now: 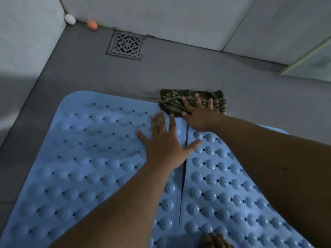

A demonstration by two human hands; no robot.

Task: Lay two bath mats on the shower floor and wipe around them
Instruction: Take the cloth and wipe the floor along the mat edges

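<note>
2 blue bath mats [89,158] flat on the grey shower floor [80,72], edges meeting, near ends cut off by arms. Left hand [164,142] pressing there, fingers spread and released. Right hand [198,117] flat (fingers straight) on striped cloth [179,102]. No readable writing.

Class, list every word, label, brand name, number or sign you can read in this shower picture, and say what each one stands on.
None: no readable text appears anywhere in the head view.
The two blue bath mats carry only raised bumps and holes.
The floor drain shows just a cut-out pattern.
The striped cloth under the right hand bears stripes, no label.
</note>
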